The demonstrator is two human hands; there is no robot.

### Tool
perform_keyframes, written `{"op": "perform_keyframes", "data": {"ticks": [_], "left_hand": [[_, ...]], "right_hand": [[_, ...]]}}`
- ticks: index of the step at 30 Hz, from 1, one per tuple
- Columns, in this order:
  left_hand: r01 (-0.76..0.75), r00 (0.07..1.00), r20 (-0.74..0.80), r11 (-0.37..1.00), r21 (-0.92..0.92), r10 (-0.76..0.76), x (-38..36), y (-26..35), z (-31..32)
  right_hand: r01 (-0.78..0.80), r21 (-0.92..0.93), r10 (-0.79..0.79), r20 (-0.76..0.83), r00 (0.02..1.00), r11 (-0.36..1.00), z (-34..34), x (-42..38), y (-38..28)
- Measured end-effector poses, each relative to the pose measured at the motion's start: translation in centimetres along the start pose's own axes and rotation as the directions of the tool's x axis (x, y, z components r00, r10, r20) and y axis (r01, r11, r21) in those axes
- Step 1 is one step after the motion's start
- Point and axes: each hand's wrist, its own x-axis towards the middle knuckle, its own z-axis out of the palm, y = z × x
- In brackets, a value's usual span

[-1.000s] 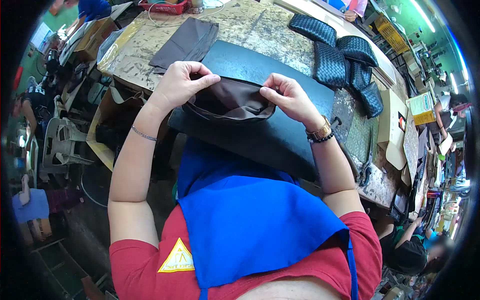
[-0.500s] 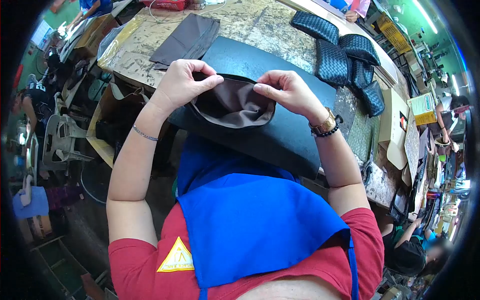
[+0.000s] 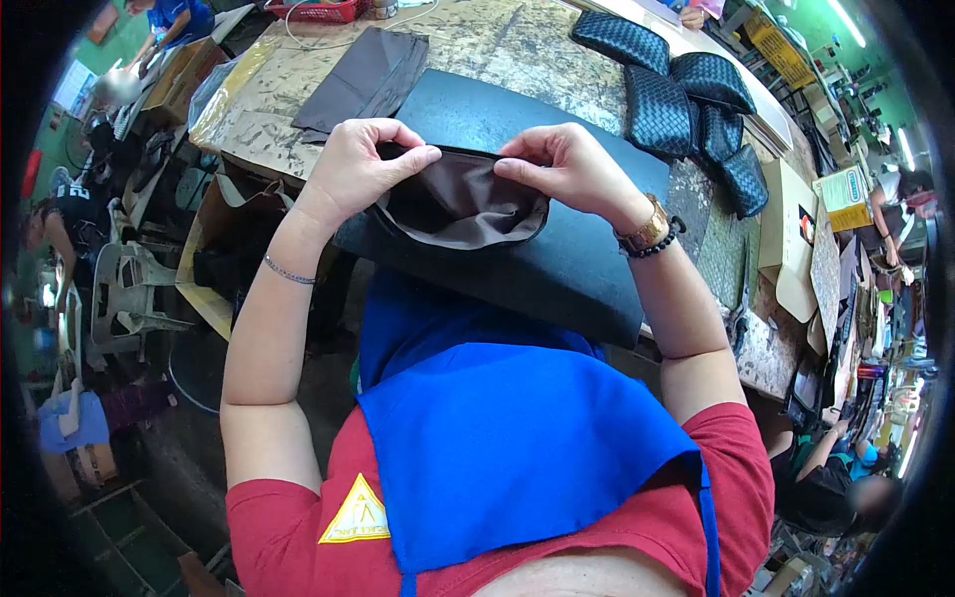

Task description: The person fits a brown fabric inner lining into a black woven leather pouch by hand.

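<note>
The left hand [image 3: 358, 166] and right hand [image 3: 579, 171] both pinch the far rim of the brown-lined black pouch [image 3: 468, 204], whose open mouth, long axis side to side, lies apronward of the fingertips, above the black board [image 3: 592, 274].

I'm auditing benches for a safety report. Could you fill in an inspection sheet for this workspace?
Surface: worn, stained table; black board jutting past its near edge.
Job's things: dark pouch with brownish lining, mouth open, over the board.
Clutter: several woven black pieces grouped at right; dark brown sheets at far left.
Hands: left hand and right hand both pinch the pouch's rim.
Cables: thin pale cord by the red basket; use unclear.
Surroundings: other people nearby; pale plastic chair at left.
</note>
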Motion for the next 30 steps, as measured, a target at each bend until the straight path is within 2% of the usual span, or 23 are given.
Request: {"op": "perform_keyframes", "data": {"ticks": [3, 6, 9, 10, 12, 16, 20, 23, 30], "left_hand": [[-0.013, 1.0, 0.016, 1.0, 0.006, 0.013, 0.0, -0.2, 0.2], [-0.112, 0.993, -0.038, 0.991, 0.068, 0.114, 0.1, -0.5, 0.6], [-0.103, 0.994, -0.023, 0.993, 0.057, 0.104, 0.1, -0.6, 0.6], [-0.146, 0.988, -0.032, 0.987, 0.07, 0.149, 0.1, -0.6, 0.7], [-0.235, 0.969, -0.051, 0.967, 0.094, 0.241, 0.0, -0.6, 0.6], [-0.065, 0.996, -0.045, 0.989, 0.13, 0.071, -0.8, 0.5, 0.1], [-0.13, 0.988, -0.059, 0.975, 0.18, 0.142, -0.7, 0.1, 0.4], [-0.092, 0.993, -0.05, 0.979, 0.183, 0.103, -0.7, 0.6, 0.5], [-0.137, 0.989, -0.034, 0.969, 0.204, 0.147, -0.6, 0.6, 0.7]], "right_hand": [[-0.034, -0.076, 0.039, 0.075, 0.996, 0.997, -0.5, 0.7, 0.3], [0.076, -0.106, -0.071, 0.046, 0.996, 0.991, -0.1, 1.4, 0.8], [0.069, -0.119, -0.067, 0.02, 0.998, 0.99, 0.1, 1.7, 0.8], [0.035, -0.151, -0.032, 0.027, 0.999, 0.988, -0.1, 1.6, 0.4], [0.063, -0.213, -0.06, 0.02, 0.998, 0.975, -0.3, 1.6, 0.4], [0.046, -0.247, -0.03, 0.067, 0.997, 0.968, -0.7, 1.8, 0.0], [0.047, -0.244, -0.031, 0.07, 0.997, 0.969, -0.4, 2.4, 0.0], [0.088, -0.263, -0.065, 0.094, 0.993, 0.961, -0.6, 2.6, 0.1], [0.138, -0.223, -0.118, 0.1, 0.988, 0.965, 0.2, 3.4, -0.2]]}}
